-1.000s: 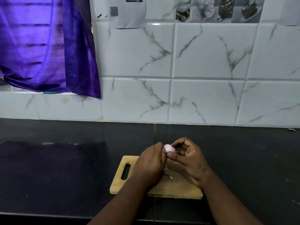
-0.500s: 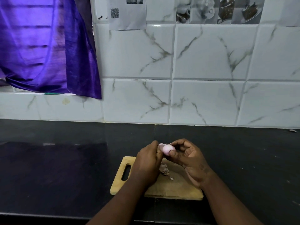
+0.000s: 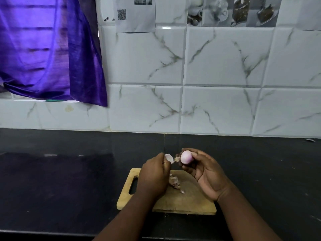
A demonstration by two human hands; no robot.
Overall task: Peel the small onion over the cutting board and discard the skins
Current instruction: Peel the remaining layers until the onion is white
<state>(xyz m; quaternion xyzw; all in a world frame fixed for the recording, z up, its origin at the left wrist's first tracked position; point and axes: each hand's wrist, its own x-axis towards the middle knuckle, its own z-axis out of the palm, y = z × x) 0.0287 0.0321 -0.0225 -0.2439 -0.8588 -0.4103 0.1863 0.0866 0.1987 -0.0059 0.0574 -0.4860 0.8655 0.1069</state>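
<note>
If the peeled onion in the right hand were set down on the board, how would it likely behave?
The onion looks rounded and smooth, so it would probably roll on the flat cutting board. Its bare, glossy surface suggests it may be slippery. The right hand pinches it with fingertips alone, so it is likely light.

Above a wooden cutting board, the right hand grips a small onion while the left hand pinches a peeled skin.
</note>
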